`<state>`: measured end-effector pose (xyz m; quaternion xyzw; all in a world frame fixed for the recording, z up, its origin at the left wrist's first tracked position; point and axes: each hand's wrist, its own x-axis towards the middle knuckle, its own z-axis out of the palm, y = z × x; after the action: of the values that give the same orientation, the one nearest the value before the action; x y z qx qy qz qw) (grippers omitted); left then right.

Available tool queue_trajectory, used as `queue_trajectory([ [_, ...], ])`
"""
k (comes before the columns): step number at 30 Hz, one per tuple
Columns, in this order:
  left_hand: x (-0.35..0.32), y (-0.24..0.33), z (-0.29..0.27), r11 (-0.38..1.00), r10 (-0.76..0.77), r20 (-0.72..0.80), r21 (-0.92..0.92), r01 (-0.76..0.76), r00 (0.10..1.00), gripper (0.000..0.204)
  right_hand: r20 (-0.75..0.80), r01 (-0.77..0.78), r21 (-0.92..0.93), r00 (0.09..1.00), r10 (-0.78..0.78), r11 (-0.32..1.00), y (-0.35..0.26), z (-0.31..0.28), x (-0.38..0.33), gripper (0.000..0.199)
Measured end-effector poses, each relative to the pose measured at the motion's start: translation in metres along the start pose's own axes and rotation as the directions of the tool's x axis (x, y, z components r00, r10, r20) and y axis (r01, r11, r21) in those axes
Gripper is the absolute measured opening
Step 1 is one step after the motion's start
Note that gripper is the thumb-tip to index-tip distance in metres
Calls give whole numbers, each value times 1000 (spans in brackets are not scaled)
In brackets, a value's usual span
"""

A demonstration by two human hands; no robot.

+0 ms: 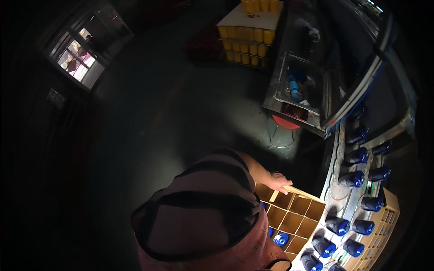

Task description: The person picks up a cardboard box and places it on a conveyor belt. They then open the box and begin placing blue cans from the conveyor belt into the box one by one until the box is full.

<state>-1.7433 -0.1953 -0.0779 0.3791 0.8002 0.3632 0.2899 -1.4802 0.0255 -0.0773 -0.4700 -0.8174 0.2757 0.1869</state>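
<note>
My left hand (279, 181) reaches across from my covered shoulder and grips the far rim of a cardboard box (308, 195). Cardboard dividers (293, 207) split the box into square cells. A blue-topped bottle (280, 239) stands in one near cell, with parts of other blue ones beside it; many visible cells hold nothing. My pink patterned clothing (257, 239) hides the box's left side. My right hand is out of view. Dark blue bottles (337, 225) stand in rows on the work line just right of the box.
A second divided carton (384, 230) lies beyond the bottles. Farther ahead are a metal sink (276, 90) holding a light-blue bottle (294, 88), and a red stool (285, 122) beneath its edge. Yellow containers (244, 46) are stacked in layers at the back. A bright window (74, 61) is at far left.
</note>
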Motion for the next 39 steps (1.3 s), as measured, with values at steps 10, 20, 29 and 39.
queue_trajectory([
  [10, -31, -57, 5, 987, -119, -36, 103, 122, 992, 62, 111, 135, 24, 984, -137, 991, -24, 52, 11, 29],
  [20, -29, -31, 6, 976, -188, -30, 104, 191, 982, 55, 96, 151, 12, 984, -151, 989, -13, 36, 35, 29],
  [29, -3, -77, -10, 932, -287, -50, -245, 267, 957, 22, -161, -60, -23, 985, 56, 998, 47, -33, 0, 30],
  [39, 34, -102, 20, 922, -253, -155, 259, 286, 955, 48, -251, -296, 176, 909, 333, 939, 116, -12, -41, 23],
])
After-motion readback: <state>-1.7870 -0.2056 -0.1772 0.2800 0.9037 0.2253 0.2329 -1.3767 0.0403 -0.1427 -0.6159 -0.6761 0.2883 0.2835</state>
